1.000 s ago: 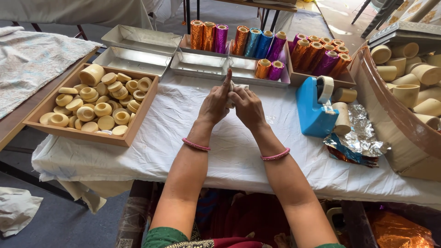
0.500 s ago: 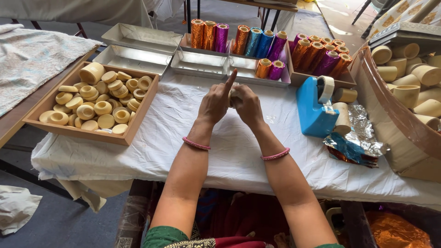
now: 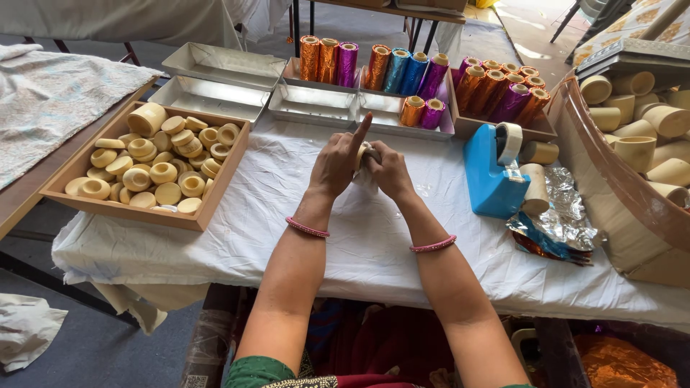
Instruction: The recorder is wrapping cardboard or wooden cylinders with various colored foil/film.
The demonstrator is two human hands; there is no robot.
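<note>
My left hand point(image 3: 335, 164) and my right hand point(image 3: 392, 171) meet over the white cloth point(image 3: 287, 208) on the table. Together they grip a small cream cylinder point(image 3: 364, 155) partly wrapped in a pale sheet; most of it is hidden by my fingers. My left index finger points upward. A wooden tray point(image 3: 215, 188) of several cream caps and rings lies to the left. A blue tape dispenser point(image 3: 491, 172) stands to the right.
Metal trays point(image 3: 215, 97) at the back hold foil-wrapped tubes point(image 3: 402, 70) in orange, purple and blue. A curved brown bin point(image 3: 611, 172) of cream cups is at the right. Crumpled foil sheets point(image 3: 560, 223) lie beside the dispenser. A patterned cloth point(image 3: 43, 100) covers the left table.
My hands have dropped slightly toward the cloth, still working the small cylinder. The pale wrap that showed a second ago is now mostly tucked under my fingers.
</note>
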